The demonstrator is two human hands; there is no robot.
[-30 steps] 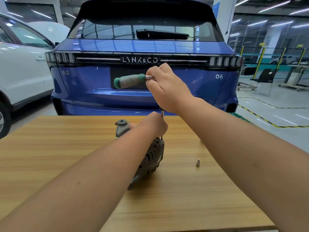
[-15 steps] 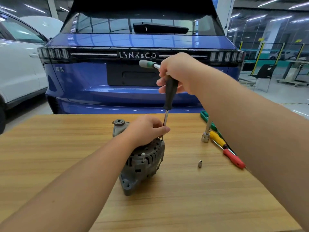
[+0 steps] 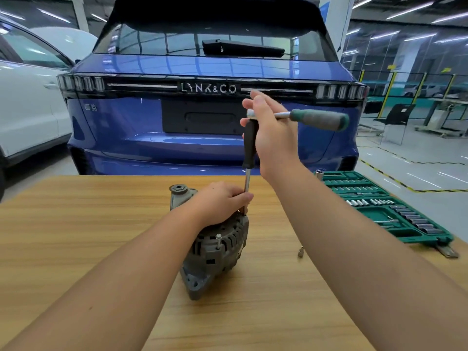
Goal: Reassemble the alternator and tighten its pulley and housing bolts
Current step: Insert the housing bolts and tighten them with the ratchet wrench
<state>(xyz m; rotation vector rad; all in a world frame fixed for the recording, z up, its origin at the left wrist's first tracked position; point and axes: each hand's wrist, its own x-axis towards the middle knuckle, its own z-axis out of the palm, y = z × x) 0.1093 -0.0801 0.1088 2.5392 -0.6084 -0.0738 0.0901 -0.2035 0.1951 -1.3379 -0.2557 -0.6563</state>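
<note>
Alternator (image 3: 215,252), ribbed grey metal, stands on the wood-grain surface (image 3: 76,224); left hand (image 3: 220,203) clamped on it, right hand (image 3: 271,133) clamped on the ratchet (image 3: 316,119). Green socket tray (image 3: 395,211) nearby.

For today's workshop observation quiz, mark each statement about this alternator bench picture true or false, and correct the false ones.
1. The right hand grips a green-handled ratchet wrench atop a black extension driver. True.
2. The grey ribbed metal alternator lies inside the green plastic socket set case. False: it stands on the light wooden table, with the case apart to its right.
3. The left hand rests on top of the alternator. True.
4. A small loose silver socket sits on the table right of the alternator. True.
5. The car behind the table is red. False: it is a blue car.
</note>
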